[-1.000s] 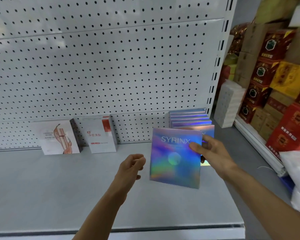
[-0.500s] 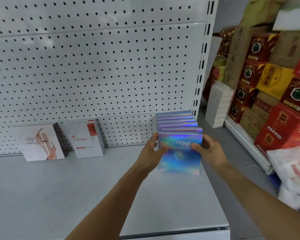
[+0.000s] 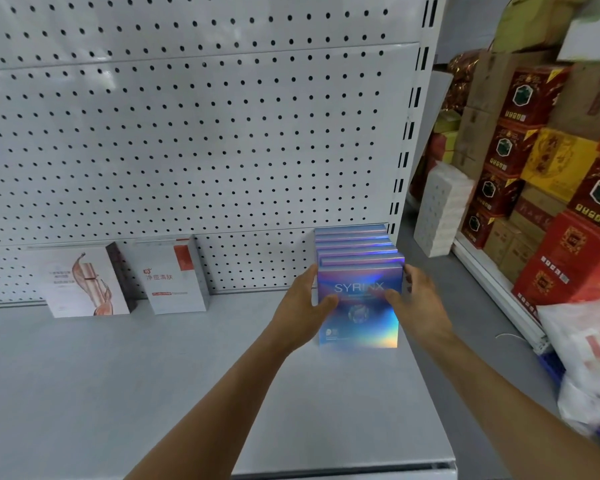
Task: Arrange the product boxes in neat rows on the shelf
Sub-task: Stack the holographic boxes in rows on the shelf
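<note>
Grey shelf (image 3: pixel 153 375) with white pegboard back (image 3: pixel 187 133). Far left against the pegboard stands a white box with a peach swirl print (image 3: pixel 84 282), leaning back a bit. Just beside it on the right, a white box with a red corner patch (image 3: pixel 175 277), also upright, facing me. Off the shelf's right end: stacked red and yellow cartons (image 3: pixel 551 174), a white wrapped pack (image 3: pixel 440 209), a white plastic bag (image 3: pixel 589 348). Nothing sits between my hands and the row.

Holographic SYRINX box (image 3: pixel 359 310) stands upright at the shelf's right end, front face toward me, at the front of a row of matching holographic boxes (image 3: pixel 355 244) running back to the pegboard. Broad face runs left-right, row axis runs front-to-back.

My left hand (image 3: pixel 303 306) grips the box's left edge, thumb on the front face, fingers curled round behind. My right hand (image 3: pixel 414 303) grips the right edge the same way, thumb across the front near the lettering. Box sits between both palms, bottom edge on or just at the shelf, cannot tell which.
</note>
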`<state>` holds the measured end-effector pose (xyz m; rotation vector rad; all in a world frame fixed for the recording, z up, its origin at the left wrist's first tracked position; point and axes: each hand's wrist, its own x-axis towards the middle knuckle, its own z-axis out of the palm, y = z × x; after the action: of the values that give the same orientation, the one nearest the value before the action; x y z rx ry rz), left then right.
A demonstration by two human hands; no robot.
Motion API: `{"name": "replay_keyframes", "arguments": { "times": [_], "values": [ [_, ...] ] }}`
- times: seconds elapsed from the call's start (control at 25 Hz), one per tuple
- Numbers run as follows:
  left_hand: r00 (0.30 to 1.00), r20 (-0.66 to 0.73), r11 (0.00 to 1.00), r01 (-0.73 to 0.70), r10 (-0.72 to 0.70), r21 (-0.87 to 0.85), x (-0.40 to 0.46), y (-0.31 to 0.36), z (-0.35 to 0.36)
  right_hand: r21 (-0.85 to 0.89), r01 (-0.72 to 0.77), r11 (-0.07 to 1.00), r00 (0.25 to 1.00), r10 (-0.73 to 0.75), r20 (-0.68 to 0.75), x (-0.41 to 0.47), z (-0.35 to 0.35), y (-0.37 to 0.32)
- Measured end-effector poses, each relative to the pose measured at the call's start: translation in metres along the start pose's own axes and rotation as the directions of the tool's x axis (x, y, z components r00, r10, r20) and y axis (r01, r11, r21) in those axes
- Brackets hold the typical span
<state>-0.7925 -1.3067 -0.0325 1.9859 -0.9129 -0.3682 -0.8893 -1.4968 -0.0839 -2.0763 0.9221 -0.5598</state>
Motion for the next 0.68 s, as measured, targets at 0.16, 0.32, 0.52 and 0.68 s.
{"name": "replay_keyframes", "arguments": {
  "times": [0.16,0.32,0.52,0.68],
  "values": [
    [0.999,-0.03,0.953,-0.033,0.045,0.301,-0.012,-0.014,-0.006,-0.34,0.169,0.925,0.982,-0.186,-0.017,-0.039,0.001,-0.014],
    [0.991,-0.068,0.856,-0.064,0.114,0.514,-0.045,-0.047,-0.02,-0.431,0.321,0.844,0.936,-0.353,0.007,-0.085,0.019,-0.036],
    [0.96,-0.234,0.785,0.027,0.152,0.618,-0.104,-0.092,-0.069,-0.432,0.443,0.786,0.883,-0.467,0.055,-0.134,0.077,-0.076],
    [0.938,-0.334,0.753,0.157,0.088,0.639,-0.162,-0.138,-0.147,-0.359,0.573,0.736,0.816,-0.551,0.174,-0.177,0.151,-0.132]
  ]
}}
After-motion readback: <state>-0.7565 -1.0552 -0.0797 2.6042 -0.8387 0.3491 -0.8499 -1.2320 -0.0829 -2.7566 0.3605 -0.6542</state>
